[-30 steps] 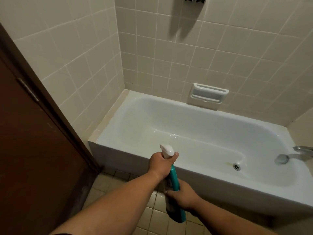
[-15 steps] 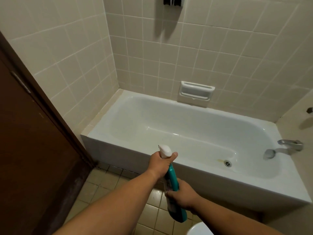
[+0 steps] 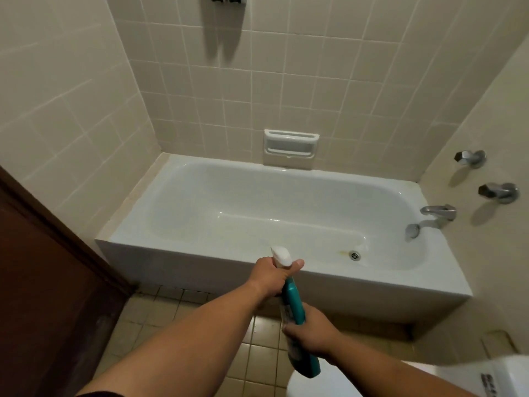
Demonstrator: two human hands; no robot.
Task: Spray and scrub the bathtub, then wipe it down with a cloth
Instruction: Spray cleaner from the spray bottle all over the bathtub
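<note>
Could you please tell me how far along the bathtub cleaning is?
Done: nothing visible; the bathtub shows no foam, and a yellowish stain sits beside the drain. In hand: left hand and right hand hold the spray bottle, nozzle toward the tub. Left: spraying, scrubbing, wiping; no scrubber or cloth in view.

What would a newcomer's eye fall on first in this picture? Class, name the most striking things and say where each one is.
The teal spray bottle in the foreground stands out first, with the left hand gripping it just below its white head and the right hand holding it lower down. Behind it the white bathtub fills the middle, with a yellowish stain beside its drain. Metal taps sit on the right wall above the spout.
</note>
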